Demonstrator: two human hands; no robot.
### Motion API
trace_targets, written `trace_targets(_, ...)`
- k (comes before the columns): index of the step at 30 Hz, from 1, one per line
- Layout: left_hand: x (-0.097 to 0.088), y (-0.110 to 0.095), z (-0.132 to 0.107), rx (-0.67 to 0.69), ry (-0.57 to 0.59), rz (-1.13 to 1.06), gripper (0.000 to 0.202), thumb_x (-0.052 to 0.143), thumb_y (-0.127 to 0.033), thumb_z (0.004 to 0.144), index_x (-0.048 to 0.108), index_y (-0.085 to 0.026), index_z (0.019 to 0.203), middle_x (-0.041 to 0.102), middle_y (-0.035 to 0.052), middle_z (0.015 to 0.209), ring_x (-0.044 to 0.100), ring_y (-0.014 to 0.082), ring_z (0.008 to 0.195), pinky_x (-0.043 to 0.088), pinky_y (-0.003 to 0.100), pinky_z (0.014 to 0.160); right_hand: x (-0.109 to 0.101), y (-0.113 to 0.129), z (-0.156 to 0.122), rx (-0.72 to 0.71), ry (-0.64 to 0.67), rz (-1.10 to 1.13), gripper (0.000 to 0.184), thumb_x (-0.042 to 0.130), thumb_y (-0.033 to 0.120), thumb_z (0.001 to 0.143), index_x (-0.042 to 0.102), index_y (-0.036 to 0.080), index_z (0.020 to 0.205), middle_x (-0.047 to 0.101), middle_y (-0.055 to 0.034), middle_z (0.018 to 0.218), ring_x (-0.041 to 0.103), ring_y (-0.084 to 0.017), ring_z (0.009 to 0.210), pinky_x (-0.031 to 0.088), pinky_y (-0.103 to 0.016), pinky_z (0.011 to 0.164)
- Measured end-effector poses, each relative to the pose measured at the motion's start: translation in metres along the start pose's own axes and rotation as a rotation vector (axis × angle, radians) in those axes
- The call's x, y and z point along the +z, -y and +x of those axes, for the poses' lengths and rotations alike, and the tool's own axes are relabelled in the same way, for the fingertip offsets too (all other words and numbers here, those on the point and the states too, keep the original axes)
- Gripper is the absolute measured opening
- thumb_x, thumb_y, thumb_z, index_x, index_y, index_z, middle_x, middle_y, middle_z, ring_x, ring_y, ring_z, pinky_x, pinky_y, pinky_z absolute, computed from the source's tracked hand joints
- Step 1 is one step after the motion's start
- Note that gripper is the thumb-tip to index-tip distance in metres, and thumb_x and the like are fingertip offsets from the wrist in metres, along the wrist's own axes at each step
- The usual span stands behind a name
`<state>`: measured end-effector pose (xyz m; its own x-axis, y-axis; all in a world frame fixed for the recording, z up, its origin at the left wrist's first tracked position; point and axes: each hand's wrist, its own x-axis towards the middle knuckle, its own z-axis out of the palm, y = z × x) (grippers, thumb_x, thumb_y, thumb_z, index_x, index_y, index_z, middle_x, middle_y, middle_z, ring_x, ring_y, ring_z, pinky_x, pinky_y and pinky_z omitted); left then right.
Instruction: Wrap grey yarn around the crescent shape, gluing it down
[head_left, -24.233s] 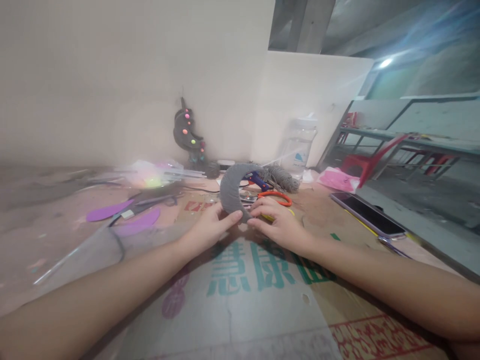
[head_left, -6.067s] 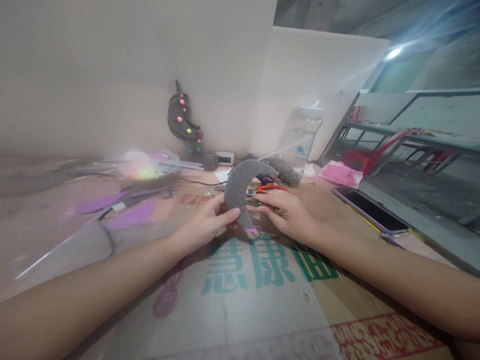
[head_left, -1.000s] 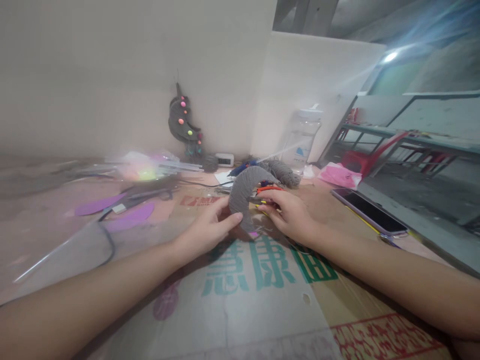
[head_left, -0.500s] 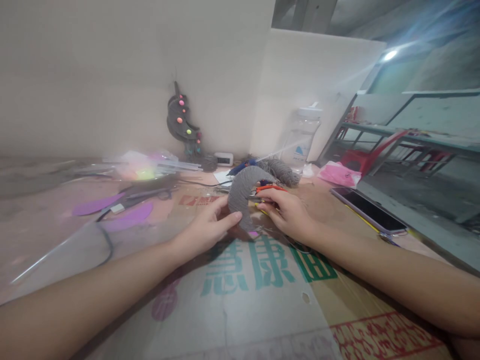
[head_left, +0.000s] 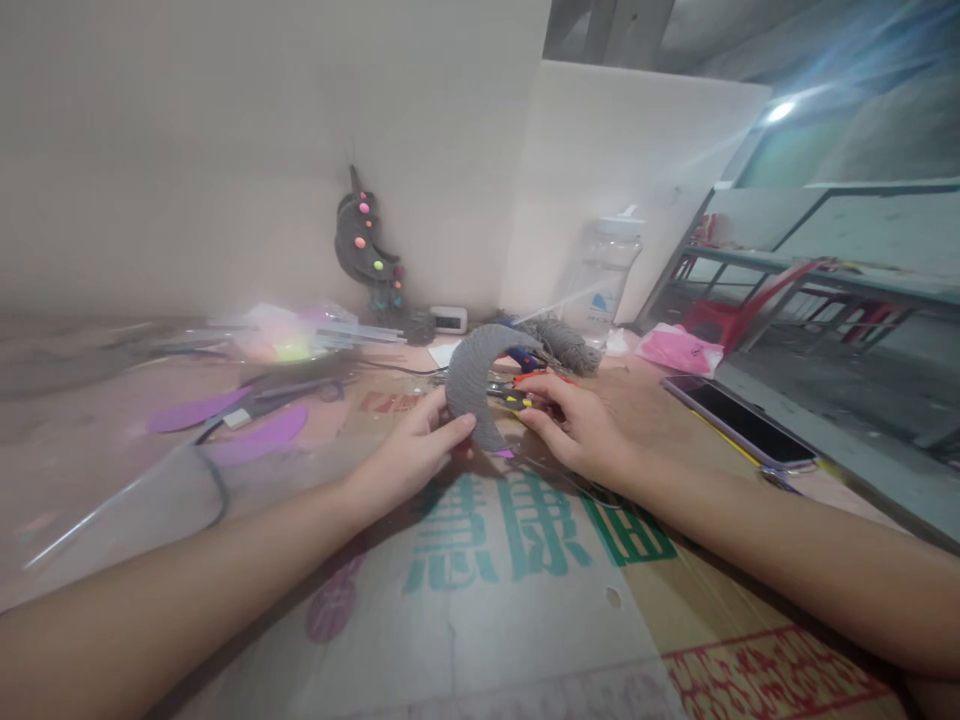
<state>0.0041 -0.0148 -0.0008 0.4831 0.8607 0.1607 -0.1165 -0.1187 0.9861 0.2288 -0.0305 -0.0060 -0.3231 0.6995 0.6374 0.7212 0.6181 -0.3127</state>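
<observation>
My left hand (head_left: 431, 430) grips a crescent (head_left: 474, 385) wound in grey yarn, thumb on its near face and fingers behind. A small purple tip (head_left: 505, 454) shows uncovered at its lower end. To the right of the crescent, my right hand (head_left: 574, 420) is closed in a pinch, apparently on the grey yarn, though the strand at the fingertips is barely visible. A loose strand (head_left: 585, 485) runs below that hand. Just behind its fingers lie a yellow-and-black handled tool (head_left: 516, 402) and a red handle (head_left: 534, 379). A blue tool (head_left: 523, 357) is partly hidden by the crescent.
Grey yarn (head_left: 570, 345) and a clear bottle (head_left: 606, 275) stand behind. A phone (head_left: 739, 420) and pink packet (head_left: 679, 348) lie right. Purple cut pieces (head_left: 262, 435) and a cable (head_left: 217, 480) lie left. A decorated crescent (head_left: 360, 240) hangs on the wall. Printed cardboard (head_left: 525, 620) covers the tabletop.
The crescent has shifted slightly left and up with my left hand and turned a little. More of the tools behind it now shows. My right hand has barely moved.
</observation>
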Motion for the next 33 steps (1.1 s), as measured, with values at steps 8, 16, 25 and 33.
trace_targets(8,-0.002,0.003,0.002,0.081,-0.078,0.036,0.026,0.065,-0.030,0.082,0.061,-0.015,0.103,0.063,0.0011,0.084,0.052,0.0107,0.063,0.044,0.024,0.062,-0.001,0.001,0.001,-0.038,0.000,-0.030,0.023,0.054,0.029,0.093,0.060,0.019,0.113,0.073,-0.0081,0.102,0.067,-0.020,0.081,0.052,-0.034,0.076)
trace_targets(16,-0.007,0.004,0.005,0.149,-0.175,0.124,0.018,0.061,-0.031,0.086,0.060,-0.016,0.095,0.060,-0.0004,0.078,0.054,0.0113,0.065,0.046,0.024,0.064,-0.004,0.004,0.001,-0.115,0.059,-0.118,0.022,0.055,0.028,0.092,0.064,0.016,0.108,0.073,-0.0110,0.096,0.068,-0.022,0.086,0.052,-0.034,0.078)
trace_targets(25,-0.008,0.008,0.006,0.204,-0.128,0.171,0.020,0.057,-0.032,0.088,0.058,-0.015,0.099,0.060,0.0004,0.080,0.055,0.0123,0.067,0.047,0.025,0.064,-0.007,0.011,0.004,-0.163,0.117,-0.152,0.024,0.054,0.027,0.092,0.067,0.013,0.107,0.072,-0.0104,0.088,0.066,-0.021,0.080,0.050,-0.032,0.074)
trace_targets(33,-0.009,0.011,0.008,0.208,-0.105,0.176,0.022,0.056,-0.031,0.088,0.057,-0.015,0.103,0.061,0.0013,0.081,0.056,0.0132,0.067,0.048,0.026,0.065,-0.008,0.011,0.005,-0.171,0.141,-0.127,0.022,0.053,0.026,0.093,0.067,0.014,0.105,0.072,-0.0082,0.086,0.065,-0.020,0.078,0.048,-0.029,0.072)
